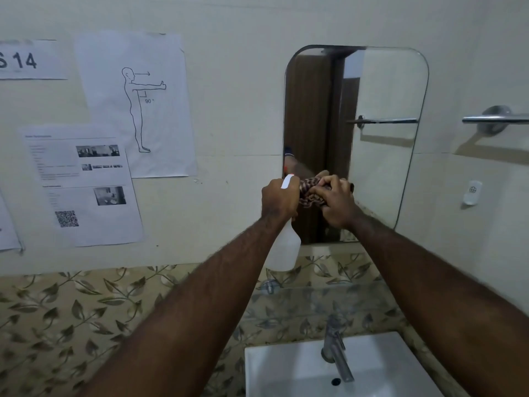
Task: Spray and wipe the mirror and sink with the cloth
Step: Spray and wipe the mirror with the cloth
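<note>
A rounded mirror [380,90] hangs on the cream wall above a white sink [274,371]. My left hand [279,200] is shut on the neck of a white spray bottle [284,249], whose nozzle sits close to the mirror's lower left. My right hand [336,203] is shut on a bunched striped brown cloth [307,193], held just in front of the mirror's lower part, right beside the bottle's head. Both arms are stretched forward over the sink.
A metal tap [336,352] stands at the back of the sink. A chrome towel bar [495,119] is on the wall to the right, with a small white holder [471,192] below it. Printed paper sheets [134,104] are taped on the left wall. Leaf-pattern tiles [71,310] run below.
</note>
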